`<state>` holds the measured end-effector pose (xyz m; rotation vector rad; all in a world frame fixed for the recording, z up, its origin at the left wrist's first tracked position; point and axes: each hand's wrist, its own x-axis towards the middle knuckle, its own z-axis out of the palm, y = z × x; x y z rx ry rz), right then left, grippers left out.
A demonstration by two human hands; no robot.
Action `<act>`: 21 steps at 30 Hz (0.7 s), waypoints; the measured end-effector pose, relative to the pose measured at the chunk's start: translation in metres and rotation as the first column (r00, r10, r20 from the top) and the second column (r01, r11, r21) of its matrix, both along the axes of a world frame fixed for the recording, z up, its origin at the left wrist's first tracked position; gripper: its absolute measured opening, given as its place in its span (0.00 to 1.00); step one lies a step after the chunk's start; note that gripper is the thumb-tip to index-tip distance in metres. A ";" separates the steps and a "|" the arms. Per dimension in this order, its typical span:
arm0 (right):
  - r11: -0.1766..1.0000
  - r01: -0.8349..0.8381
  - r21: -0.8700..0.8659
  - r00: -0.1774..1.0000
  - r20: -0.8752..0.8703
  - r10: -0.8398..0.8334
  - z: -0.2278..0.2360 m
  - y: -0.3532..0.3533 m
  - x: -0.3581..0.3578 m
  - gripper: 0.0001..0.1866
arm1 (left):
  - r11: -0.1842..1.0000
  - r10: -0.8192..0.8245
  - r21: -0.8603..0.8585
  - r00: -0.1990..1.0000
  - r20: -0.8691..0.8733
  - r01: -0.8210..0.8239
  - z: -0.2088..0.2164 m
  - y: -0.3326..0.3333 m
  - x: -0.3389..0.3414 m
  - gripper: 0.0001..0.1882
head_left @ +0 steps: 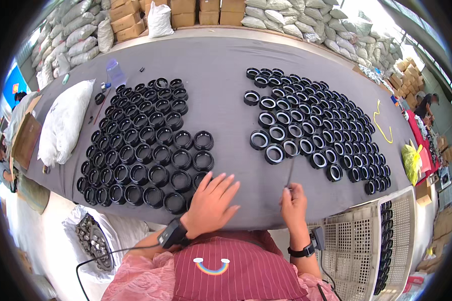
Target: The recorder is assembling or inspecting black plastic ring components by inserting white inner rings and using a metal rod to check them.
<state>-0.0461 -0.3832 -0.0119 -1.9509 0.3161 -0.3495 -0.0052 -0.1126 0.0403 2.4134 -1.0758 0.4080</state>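
My left hand (211, 205) is open, fingers stretched out over the table next to the near right corner of a group of black rings (175, 202). Part of one ring is hidden behind its fingertips. In my right hand (293, 203) the fingers are closed around a thin dark rod (290, 173). The rod points away from me, its far end close to a second group of black rings (290, 148) on the right. Those rings show a pale inner band, while the left ones look all black. Both groups rest on the grey-covered table (231, 125).
A white sack (65, 123) lies at the table's left, near a clear bottle (116, 72). On the right are a yellow cord (382, 123) and a yellow bag (412, 161). A plastic crate (349, 246) with black rings stands by the near right edge; an open bag of metal parts (93, 241) sits lower left.
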 end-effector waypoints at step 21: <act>0.958 -0.008 0.287 0.973 0.225 -0.060 -0.050 -0.030 0.000 0.10 | 0.970 0.055 0.244 0.969 -0.240 0.006 -0.034 -0.099 0.123 0.43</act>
